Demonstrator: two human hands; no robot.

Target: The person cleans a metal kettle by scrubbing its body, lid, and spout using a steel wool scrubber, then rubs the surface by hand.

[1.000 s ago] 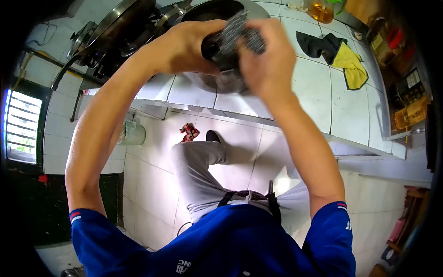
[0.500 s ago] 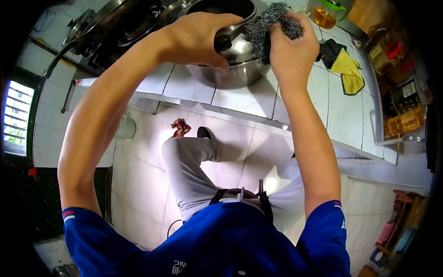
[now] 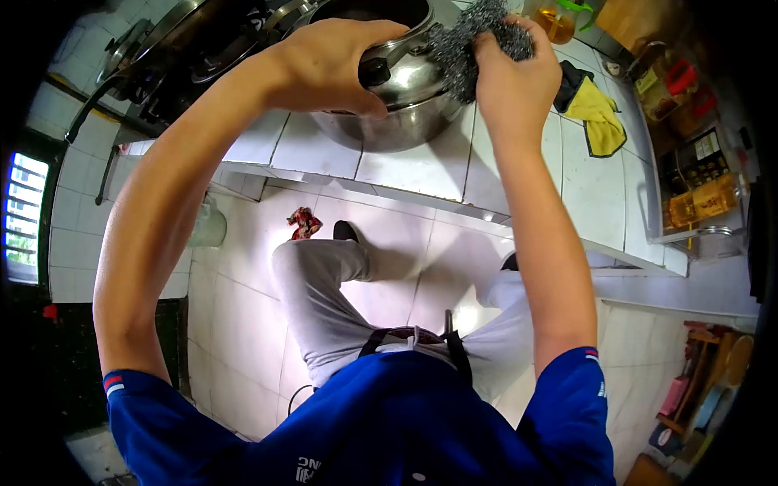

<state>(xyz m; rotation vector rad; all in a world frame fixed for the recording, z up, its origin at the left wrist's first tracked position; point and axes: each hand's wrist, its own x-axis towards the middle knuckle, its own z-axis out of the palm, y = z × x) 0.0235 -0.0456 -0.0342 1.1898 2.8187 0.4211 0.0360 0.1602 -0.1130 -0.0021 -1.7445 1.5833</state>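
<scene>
Your left hand curves around the black handle of a shiny, rounded steel pot, its grip unclear; your right hand pinches a grey, tangled metal scrubber. That pot lies between your hands, handle toward your left, while the scrubber sits just at its right side. Below is a wider steel vessel on the white-tiled counter; rightward lies a yellow-and-black cloth.

Pot on counter, pan to its left, scourer to its right, cloth farther right
</scene>
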